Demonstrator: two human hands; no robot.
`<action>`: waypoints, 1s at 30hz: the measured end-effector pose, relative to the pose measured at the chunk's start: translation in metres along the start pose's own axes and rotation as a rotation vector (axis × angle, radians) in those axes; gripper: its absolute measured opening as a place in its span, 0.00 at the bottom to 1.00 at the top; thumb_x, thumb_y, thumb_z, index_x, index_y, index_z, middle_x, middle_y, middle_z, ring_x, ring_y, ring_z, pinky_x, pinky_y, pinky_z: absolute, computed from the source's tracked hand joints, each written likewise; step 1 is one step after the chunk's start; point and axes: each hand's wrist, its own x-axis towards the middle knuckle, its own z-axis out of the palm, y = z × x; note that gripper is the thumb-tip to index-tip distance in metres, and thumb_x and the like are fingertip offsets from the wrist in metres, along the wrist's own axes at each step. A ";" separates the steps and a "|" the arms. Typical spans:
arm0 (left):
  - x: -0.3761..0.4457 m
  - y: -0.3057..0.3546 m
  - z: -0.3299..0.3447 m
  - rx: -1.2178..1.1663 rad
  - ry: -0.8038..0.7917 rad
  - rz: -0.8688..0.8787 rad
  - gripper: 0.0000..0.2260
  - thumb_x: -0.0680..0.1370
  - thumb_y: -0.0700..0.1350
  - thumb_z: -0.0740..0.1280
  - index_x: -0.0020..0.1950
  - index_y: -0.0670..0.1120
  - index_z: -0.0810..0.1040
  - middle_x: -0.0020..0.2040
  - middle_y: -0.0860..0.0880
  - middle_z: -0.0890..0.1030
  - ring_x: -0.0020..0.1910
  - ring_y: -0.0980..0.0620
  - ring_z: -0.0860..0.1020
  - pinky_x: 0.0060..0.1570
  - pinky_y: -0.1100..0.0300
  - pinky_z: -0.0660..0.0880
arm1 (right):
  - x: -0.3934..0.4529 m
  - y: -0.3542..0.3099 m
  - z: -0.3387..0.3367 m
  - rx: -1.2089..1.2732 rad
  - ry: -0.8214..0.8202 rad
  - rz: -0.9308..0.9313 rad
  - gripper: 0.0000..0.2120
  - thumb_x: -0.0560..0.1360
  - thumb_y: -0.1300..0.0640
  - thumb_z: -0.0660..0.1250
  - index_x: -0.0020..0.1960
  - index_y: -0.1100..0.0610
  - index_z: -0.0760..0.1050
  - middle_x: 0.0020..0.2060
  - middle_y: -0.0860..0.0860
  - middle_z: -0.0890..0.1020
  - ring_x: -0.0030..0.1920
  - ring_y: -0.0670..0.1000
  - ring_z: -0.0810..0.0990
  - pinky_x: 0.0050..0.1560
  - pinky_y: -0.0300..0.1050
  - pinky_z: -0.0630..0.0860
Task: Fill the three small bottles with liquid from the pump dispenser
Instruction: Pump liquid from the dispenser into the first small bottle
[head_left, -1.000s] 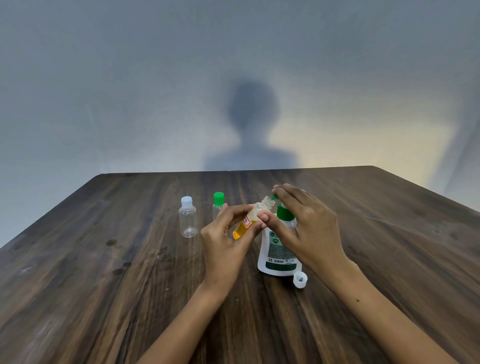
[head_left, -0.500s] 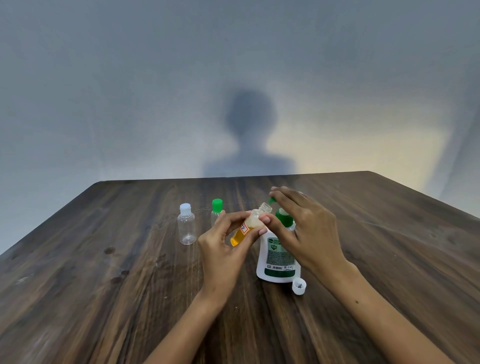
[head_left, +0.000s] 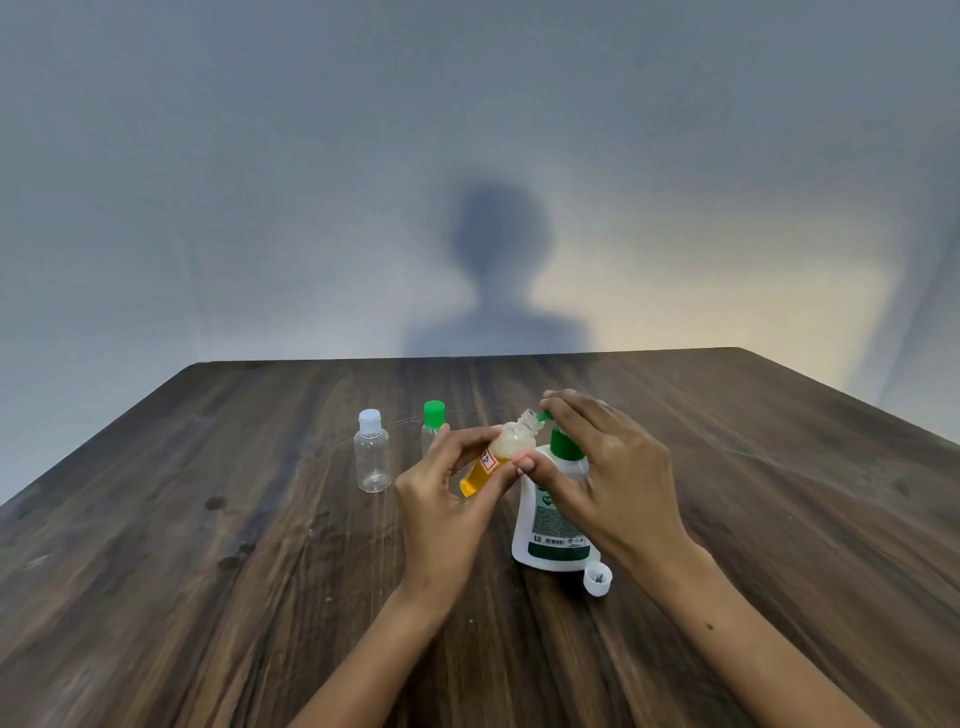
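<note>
- The right hand (head_left: 613, 467) is covering most of the pump dispenser's (head_left: 550, 525) green head, so only the spout tip (head_left: 545, 415) is peeking out past its fingers, and any flow of liquid is too small to make out.
- The green-capped bottle (head_left: 433, 427) is sitting partly hidden behind the left hand's (head_left: 447, 499) knuckles; its lower body is not showing.
- The left hand's fingers and thumb are curling round the tilted small bottle (head_left: 498, 457), pinching it at mid-body with its uncapped neck angling up just under the spout tip.
- The right hand's fingers are lying nearly straight across the pump head, pressing on it from above, while its thumb is resting beside the small bottle's shoulder.
- Both forearms are running off the bottom edge of the view.
- Left of the left fingers, a clear, white-capped bottle (head_left: 372, 457) is standing upright, well apart from the table's (head_left: 208, 597) left edge, with bare wood all round it.
- Below the right palm, a loose white cap (head_left: 597, 579) is lying open side up, just beside the dispenser's base.
- The held bottle is showing orange liquid low down, a pale, foamy mass near the shoulder and a small label.
- The dispenser is white, rounded plastic with a green-printed label; the table is dark, streaky wood grain.
</note>
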 end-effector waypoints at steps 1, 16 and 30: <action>0.000 0.000 0.000 0.007 -0.001 0.004 0.22 0.72 0.61 0.69 0.53 0.44 0.82 0.49 0.55 0.84 0.49 0.60 0.82 0.56 0.43 0.78 | 0.000 0.000 0.000 0.000 -0.001 0.004 0.39 0.76 0.29 0.46 0.56 0.59 0.81 0.54 0.53 0.83 0.53 0.53 0.82 0.53 0.40 0.69; -0.002 0.002 0.001 0.012 -0.024 0.019 0.20 0.70 0.57 0.70 0.54 0.44 0.82 0.48 0.51 0.84 0.50 0.60 0.82 0.52 0.57 0.80 | 0.006 0.000 -0.005 0.029 -0.009 0.003 0.39 0.76 0.29 0.46 0.57 0.58 0.81 0.56 0.51 0.82 0.56 0.52 0.81 0.53 0.41 0.71; 0.000 0.006 0.001 -0.036 -0.004 0.000 0.19 0.70 0.56 0.71 0.52 0.44 0.82 0.47 0.51 0.84 0.49 0.59 0.82 0.50 0.65 0.78 | 0.005 0.000 -0.003 0.020 -0.004 0.002 0.39 0.76 0.29 0.46 0.56 0.58 0.81 0.55 0.51 0.82 0.57 0.52 0.80 0.54 0.43 0.74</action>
